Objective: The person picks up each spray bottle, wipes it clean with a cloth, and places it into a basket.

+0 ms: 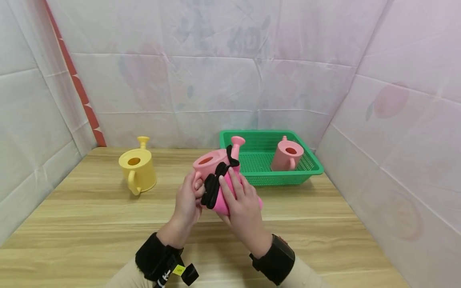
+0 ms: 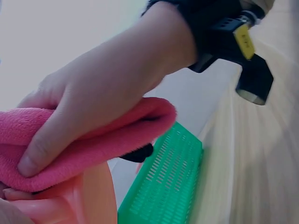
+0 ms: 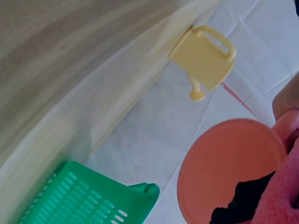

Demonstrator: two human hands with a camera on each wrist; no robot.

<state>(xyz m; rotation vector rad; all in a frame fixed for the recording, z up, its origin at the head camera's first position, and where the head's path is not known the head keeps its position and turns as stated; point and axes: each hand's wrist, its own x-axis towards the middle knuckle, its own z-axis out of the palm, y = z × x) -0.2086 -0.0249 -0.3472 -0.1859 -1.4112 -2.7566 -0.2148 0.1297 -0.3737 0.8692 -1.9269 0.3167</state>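
Over the table, my left hand [image 1: 188, 200] grips the handle of a pink toy watering can [image 1: 216, 158], which is tilted. My right hand [image 1: 245, 204] holds a fuzzy pink cloth [image 1: 222, 198] with black folded parts against the can's side. In the left wrist view, the right thumb presses on the folded cloth [image 2: 103, 144]; the fingers behind it are hidden. The right wrist view shows the can's round base [image 3: 229, 163], with the cloth's black part [image 3: 243, 200] touching it. Part of the left hand [image 3: 287, 100] appears at that view's right edge.
A yellow watering can [image 1: 144, 172] stands on the wooden table [image 1: 90, 232] at the left. At the back right is a green perforated basket [image 1: 266, 179] with another pink watering can [image 1: 284, 158] inside. Pale printed sheets [image 1: 216, 80] hang around the table.
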